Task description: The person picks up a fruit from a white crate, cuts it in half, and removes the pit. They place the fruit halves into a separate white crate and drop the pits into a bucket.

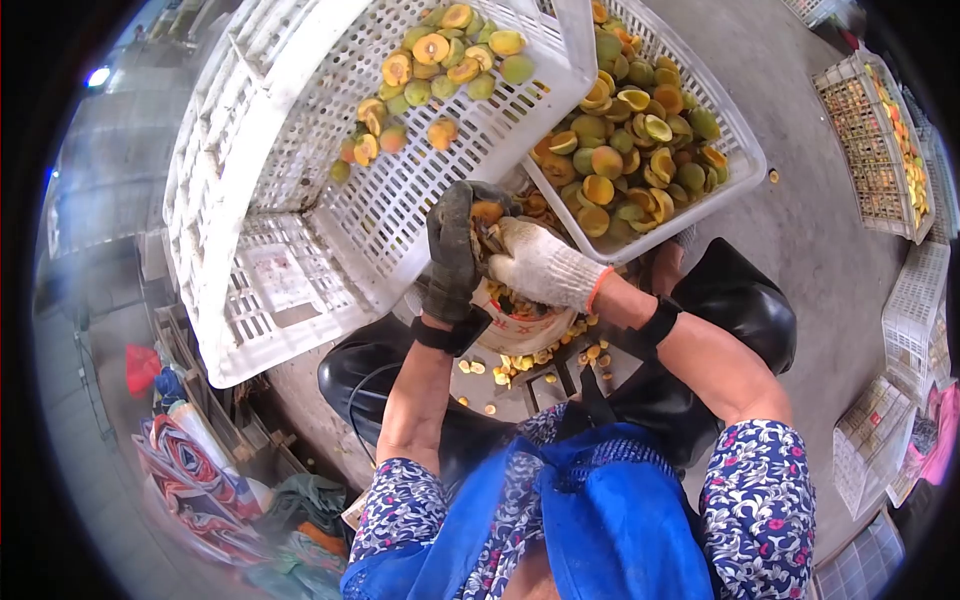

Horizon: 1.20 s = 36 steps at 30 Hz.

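Both grips close on one apricot (487, 212): left hand (452, 255) cupping, right hand (540, 266) pinching; bucket (512, 335) print unreadable.

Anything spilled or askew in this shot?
Yes. Fruit bits lie scattered on the floor around the bag, and the left crate is tipped up, its fruit heaped at one end.

I can't read a single word or number from here. The paper label (280, 277) in the white crate (215, 150) and the red print on the bag (528, 335) are both too blurred.
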Motion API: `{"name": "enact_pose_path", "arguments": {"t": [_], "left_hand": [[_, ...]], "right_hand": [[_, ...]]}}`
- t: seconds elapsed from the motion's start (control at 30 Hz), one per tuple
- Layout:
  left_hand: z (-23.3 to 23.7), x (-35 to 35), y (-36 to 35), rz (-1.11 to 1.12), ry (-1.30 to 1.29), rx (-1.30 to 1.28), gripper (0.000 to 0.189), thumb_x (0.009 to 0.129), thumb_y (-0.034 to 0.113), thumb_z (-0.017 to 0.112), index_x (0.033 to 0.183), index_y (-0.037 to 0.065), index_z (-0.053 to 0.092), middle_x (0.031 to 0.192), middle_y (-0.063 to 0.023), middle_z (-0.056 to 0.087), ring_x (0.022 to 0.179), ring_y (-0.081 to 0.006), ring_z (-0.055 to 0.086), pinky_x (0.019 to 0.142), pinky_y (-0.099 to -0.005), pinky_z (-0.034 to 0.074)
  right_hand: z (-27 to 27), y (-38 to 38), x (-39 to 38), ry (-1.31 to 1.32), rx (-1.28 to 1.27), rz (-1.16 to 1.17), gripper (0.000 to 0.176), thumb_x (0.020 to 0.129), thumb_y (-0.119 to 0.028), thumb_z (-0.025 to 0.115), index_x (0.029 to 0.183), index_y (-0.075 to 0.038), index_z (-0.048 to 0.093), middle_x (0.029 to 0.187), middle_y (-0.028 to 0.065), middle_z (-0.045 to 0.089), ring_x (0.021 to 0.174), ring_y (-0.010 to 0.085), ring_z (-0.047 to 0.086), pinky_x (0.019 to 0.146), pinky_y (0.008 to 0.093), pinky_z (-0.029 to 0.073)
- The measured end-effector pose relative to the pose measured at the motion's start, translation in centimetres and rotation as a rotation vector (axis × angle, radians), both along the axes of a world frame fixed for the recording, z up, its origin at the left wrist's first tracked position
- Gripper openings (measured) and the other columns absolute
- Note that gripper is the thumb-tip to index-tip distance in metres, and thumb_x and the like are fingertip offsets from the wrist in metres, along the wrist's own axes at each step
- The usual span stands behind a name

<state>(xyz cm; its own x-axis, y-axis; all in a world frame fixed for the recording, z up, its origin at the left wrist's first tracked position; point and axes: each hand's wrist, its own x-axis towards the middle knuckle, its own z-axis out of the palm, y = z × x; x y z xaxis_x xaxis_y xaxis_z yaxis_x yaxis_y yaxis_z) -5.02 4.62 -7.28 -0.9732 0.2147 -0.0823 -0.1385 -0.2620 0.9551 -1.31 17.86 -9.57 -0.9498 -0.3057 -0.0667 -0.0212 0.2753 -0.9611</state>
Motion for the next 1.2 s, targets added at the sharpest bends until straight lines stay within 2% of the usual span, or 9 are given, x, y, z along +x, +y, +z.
{"name": "enact_pose_path", "arguments": {"t": [0.1, 0.33, 0.43, 0.47, 0.67, 0.87, 1.0, 1.13, 1.2], "left_hand": [[0.0, 0.3, -0.9, -0.13, -0.064, -0.144, 0.042, 0.098, 0.037, 0.044, 0.093, -0.002, 0.059, 0.088, -0.0107, 0.062, 0.083, -0.0208, 0.06, 0.08, -0.0346, 0.05], [0.0, 1.7, -0.3, -0.245, -0.183, 0.16, 0.041, 0.098, 0.036, 0.046, 0.086, -0.001, 0.059, 0.084, -0.01, 0.061, 0.081, -0.0199, 0.06, 0.079, -0.0345, 0.05], [0.1, 1.3, -0.6, -0.121, -0.143, -0.097, 0.04, 0.097, 0.039, 0.046, 0.091, 0.002, 0.059, 0.086, -0.0087, 0.06, 0.082, -0.0195, 0.06, 0.073, -0.0346, 0.051], [-1.0, 0.9, -1.2, -0.108, -0.13, -0.106, 0.04, 0.097, 0.039, 0.046, 0.091, 0.002, 0.059, 0.086, -0.0087, 0.06, 0.082, -0.0195, 0.06, 0.073, -0.0346, 0.051], [0.3, -2.0, 2.5, -0.026, 0.031, -0.121, 0.044, 0.099, 0.034, 0.046, 0.123, -0.002, 0.054, 0.11, -0.0121, 0.061, 0.091, -0.0184, 0.061, 0.077, -0.0314, 0.05], [-5.2, -12.2, -2.5, 0.141, 0.57, -1.686, 0.044, 0.087, 0.025, 0.062, 0.127, 0.009, 0.055, 0.122, -0.0168, 0.059, 0.11, -0.034, 0.056, 0.091, -0.0428, 0.046], [-6.0, -14.4, -4.7, -0.11, 0.487, -1.741, 0.05, 0.088, 0.031, 0.061, 0.132, 0.008, 0.051, 0.123, -0.0147, 0.059, 0.108, -0.0292, 0.058, 0.092, -0.0369, 0.046], [-1.8, -9.3, -3.3, -0.104, 0.054, -0.548, 0.05, 0.093, 0.03, 0.058, 0.133, 0.003, 0.047, 0.122, -0.0108, 0.056, 0.107, -0.0231, 0.057, 0.091, -0.0354, 0.048], [0.4, -5.4, -1.7, -0.077, -0.073, 0.004, 0.049, 0.095, 0.03, 0.057, 0.133, 0.001, 0.046, 0.12, -0.0098, 0.056, 0.107, -0.0212, 0.056, 0.091, -0.0354, 0.049]], "right_hand": [[-1.2, 1.2, -0.5, 0.555, 0.226, 0.164, 0.026, 0.087, -0.019, 0.053, 0.098, 0.004, 0.059, 0.072, 0.0133, 0.062, 0.062, 0.0233, 0.064, 0.056, 0.037, 0.051], [5.0, 3.5, 0.3, -0.985, -0.676, 0.389, 0.019, 0.083, -0.02, 0.062, 0.094, -0.004, 0.065, 0.065, -0.0033, 0.053, 0.041, 0.0039, 0.042, 0.032, 0.0206, 0.032], [7.1, 4.1, -1.2, -0.643, -0.002, 0.544, 0.017, 0.085, -0.017, 0.058, 0.082, -0.003, 0.065, 0.063, 0.0057, 0.059, 0.044, 0.0154, 0.054, 0.038, 0.028, 0.042], [0.2, 3.2, 0.1, 0.259, 0.218, 0.643, 0.017, 0.082, -0.016, 0.056, 0.078, -0.003, 0.066, 0.07, 0.0129, 0.064, 0.057, 0.0266, 0.064, 0.05, 0.0354, 0.05], [2.7, 3.9, 3.3, -0.155, 0.597, 0.608, 0.022, 0.083, -0.015, 0.054, 0.097, -0.004, 0.067, 0.089, 0.0196, 0.069, 0.083, 0.0356, 0.067, 0.069, 0.0422, 0.054], [2.9, 3.2, 1.6, -0.257, 0.474, 0.682, 0.027, 0.079, -0.017, 0.055, 0.098, -0.001, 0.066, 0.089, 0.0221, 0.067, 0.086, 0.0368, 0.066, 0.074, 0.0424, 0.053], [2.3, 3.2, 0.8, -0.308, 0.393, 0.648, 0.026, 0.079, -0.016, 0.055, 0.096, -0.001, 0.066, 0.089, 0.0228, 0.066, 0.087, 0.0365, 0.065, 0.075, 0.0423, 0.052], [-1.6, 3.8, -1.6, 0.605, 0.454, 0.24, 0.021, 0.084, -0.013, 0.05, 0.086, 0.004, 0.061, 0.088, 0.0252, 0.062, 0.084, 0.0423, 0.061, 0.077, 0.0441, 0.051], [3.6, 4.3, -2.0, -0.004, 0.025, -0.125, 0.022, 0.082, -0.017, 0.059, 0.093, 0.002, 0.058, 0.085, 0.0249, 0.059, 0.085, 0.0407, 0.06, 0.074, 0.0443, 0.05]]}}
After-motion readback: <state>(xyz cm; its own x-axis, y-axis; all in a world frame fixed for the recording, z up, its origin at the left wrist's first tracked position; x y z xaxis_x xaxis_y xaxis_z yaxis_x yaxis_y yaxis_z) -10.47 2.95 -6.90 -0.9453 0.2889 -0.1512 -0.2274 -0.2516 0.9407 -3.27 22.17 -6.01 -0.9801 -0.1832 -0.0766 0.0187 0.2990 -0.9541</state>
